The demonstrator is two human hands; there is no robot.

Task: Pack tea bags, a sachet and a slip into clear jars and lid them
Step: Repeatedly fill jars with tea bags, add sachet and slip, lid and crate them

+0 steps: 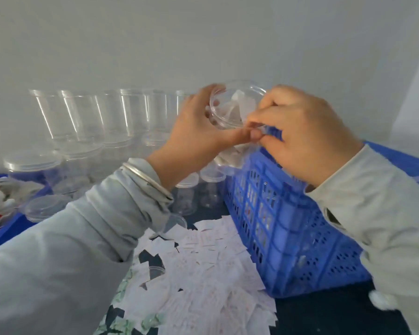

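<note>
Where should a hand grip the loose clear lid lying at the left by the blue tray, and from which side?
Take the loose clear lid by its rim, coming down from above with fingers on opposite edges. It lies flat and low, so only the round edge offers any purchase. The near side is probably freest: lidded jars stand close behind it and the left sleeve crosses to its right.
</note>
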